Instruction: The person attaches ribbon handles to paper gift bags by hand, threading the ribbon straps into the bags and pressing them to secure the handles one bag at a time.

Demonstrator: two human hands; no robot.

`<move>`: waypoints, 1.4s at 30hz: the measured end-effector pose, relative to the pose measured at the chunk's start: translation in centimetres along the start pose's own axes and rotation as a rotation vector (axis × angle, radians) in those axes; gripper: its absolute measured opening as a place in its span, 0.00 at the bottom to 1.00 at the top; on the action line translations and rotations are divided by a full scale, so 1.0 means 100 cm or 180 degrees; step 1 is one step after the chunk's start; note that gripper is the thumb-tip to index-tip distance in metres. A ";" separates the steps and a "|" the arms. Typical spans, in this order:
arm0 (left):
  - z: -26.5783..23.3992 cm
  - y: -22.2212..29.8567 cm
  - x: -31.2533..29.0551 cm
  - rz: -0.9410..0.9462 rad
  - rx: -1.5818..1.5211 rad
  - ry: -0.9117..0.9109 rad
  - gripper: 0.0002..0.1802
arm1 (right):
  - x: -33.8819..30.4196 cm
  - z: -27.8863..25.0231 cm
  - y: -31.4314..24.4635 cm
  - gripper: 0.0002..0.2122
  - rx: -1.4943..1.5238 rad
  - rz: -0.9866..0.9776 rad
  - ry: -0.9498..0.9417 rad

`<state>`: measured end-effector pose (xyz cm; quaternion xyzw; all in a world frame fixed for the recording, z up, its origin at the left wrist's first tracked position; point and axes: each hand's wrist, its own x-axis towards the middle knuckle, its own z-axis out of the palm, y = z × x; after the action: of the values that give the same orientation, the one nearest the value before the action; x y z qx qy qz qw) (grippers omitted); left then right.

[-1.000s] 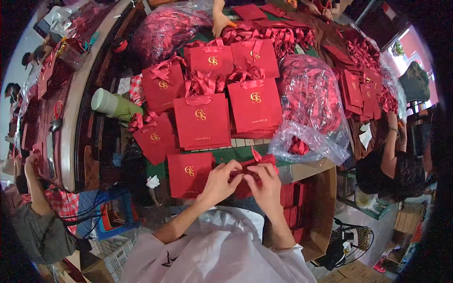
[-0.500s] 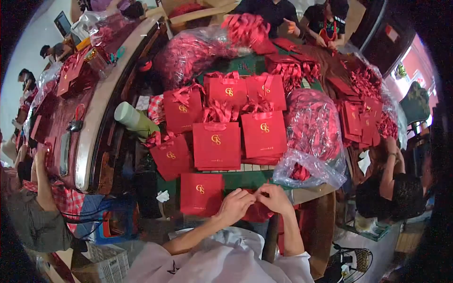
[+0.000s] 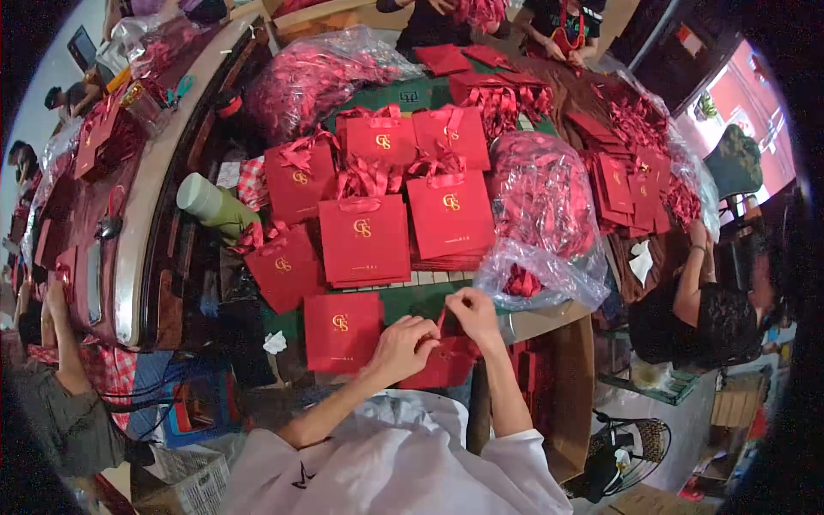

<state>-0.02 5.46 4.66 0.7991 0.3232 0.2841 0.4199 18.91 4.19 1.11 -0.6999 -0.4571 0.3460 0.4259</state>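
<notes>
My left hand (image 3: 405, 345) is closed at the upper edge of a red paper bag (image 3: 445, 367) lying just in front of me. My right hand (image 3: 474, 316) is a little higher and to the right, thumb and fingers pinching a narrow red ribbon (image 3: 441, 321). That ribbon slants down from the right hand to the left fingertips. What exactly the left fingers press on is partly hidden. Left of my hands, another red bag (image 3: 343, 332) with gold lettering lies flat, with no ribbon visible on it.
Stacks of red bags (image 3: 365, 240) with ribbon handles cover the table ahead. A clear plastic sack of red ribbons (image 3: 545, 202) stands right of them, another sack (image 3: 318, 81) farther back. A green bottle (image 3: 215, 206) leans at left. An open cardboard box (image 3: 571, 386) is beside my right arm. Other people work around.
My right hand has moved up and away from my left, with ribbon now showing between them. The whole view has shifted slightly. Across the table, a person's red ribbon bundle has moved back.
</notes>
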 end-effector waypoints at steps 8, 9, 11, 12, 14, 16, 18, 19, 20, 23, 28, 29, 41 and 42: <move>0.006 -0.031 -0.001 -0.0390 0.0241 0.0204 0.08 | -0.016 -0.012 -0.002 0.09 -0.0442 -0.0341 0.0378; 0.009 -0.034 -0.001 -0.0392 0.0245 0.0197 0.08 | -0.017 -0.013 0.001 0.09 -0.0436 -0.0336 0.0380; 0.013 -0.041 -0.003 -0.0568 0.0262 0.0170 0.08 | -0.019 -0.015 0.008 0.09 -0.0838 -0.0364 0.0657; 0.016 -0.042 -0.002 -0.0569 0.0261 0.0160 0.08 | -0.018 -0.015 0.010 0.09 -0.0837 -0.0355 0.0661; 0.021 -0.044 -0.001 -0.0620 0.0277 0.0254 0.08 | -0.018 -0.014 0.011 0.10 -0.1446 -0.0199 0.0593; 0.024 -0.043 0.003 -0.0550 0.0341 0.0230 0.08 | -0.014 -0.009 0.007 0.10 -0.1534 -0.0059 0.0527; 0.027 -0.041 0.008 -0.0478 0.0408 0.0208 0.08 | -0.012 -0.005 0.010 0.10 -0.1618 0.0076 0.0461; 0.028 -0.040 0.011 -0.0592 0.0390 0.0262 0.09 | -0.010 -0.002 0.017 0.10 -0.1641 0.0013 0.0486; 0.030 -0.040 0.015 -0.0706 0.0372 0.0316 0.10 | -0.009 -0.001 0.021 0.10 -0.1664 -0.0050 0.0511; 0.036 -0.043 0.025 -0.1062 0.0869 0.0451 0.12 | -0.008 0.002 0.018 0.10 -0.1847 0.0041 0.0528; 0.042 -0.050 0.036 -0.0973 0.1272 0.0276 0.14 | -0.013 -0.001 0.024 0.10 -0.1781 0.0073 0.0484; 0.045 -0.055 0.036 -0.0878 0.1345 0.0282 0.15 | -0.014 -0.001 0.023 0.10 -0.1823 0.0176 0.0409; 0.048 -0.056 0.036 -0.0525 0.0243 0.0383 0.08 | -0.016 -0.010 0.021 0.08 -0.0003 -0.0187 -0.0081; 0.047 -0.052 0.036 -0.0526 0.0242 0.0382 0.08 | -0.018 -0.010 0.016 0.08 -0.0004 -0.0185 -0.0082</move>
<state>4.21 8.20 -1.40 0.7666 0.4231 0.2834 0.3912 19.77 1.89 0.20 -0.6821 -0.4829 0.3422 0.4294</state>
